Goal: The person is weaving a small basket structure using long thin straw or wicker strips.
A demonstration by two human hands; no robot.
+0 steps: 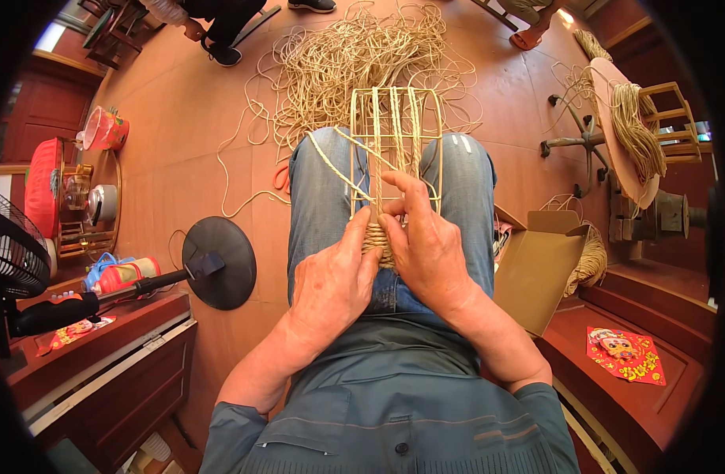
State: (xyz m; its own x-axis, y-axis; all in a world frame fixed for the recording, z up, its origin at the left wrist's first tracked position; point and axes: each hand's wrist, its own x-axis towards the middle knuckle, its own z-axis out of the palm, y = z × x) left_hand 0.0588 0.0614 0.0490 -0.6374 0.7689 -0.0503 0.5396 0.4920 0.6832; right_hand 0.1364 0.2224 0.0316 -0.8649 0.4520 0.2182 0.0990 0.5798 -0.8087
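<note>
A basket-like metal frame lies across my jeans-covered thighs, its far end reaching past my knees. Pale cords run lengthwise along it, and a tight woven band covers its near part. My left hand presses its thumb and fingers round the left side of that band, closed on the cord. Opposite it, my right hand pinches at the middle strands with thumb and forefinger; the exact grip is partly hidden. A loose length of cord loops from the left of the frame down to the weaving.
A big heap of cord spreads over the floor ahead, with red-handled scissors by my left knee. A fan base stands left, an open cardboard box right. Coiled cord hangs far right. Other people's feet show beyond.
</note>
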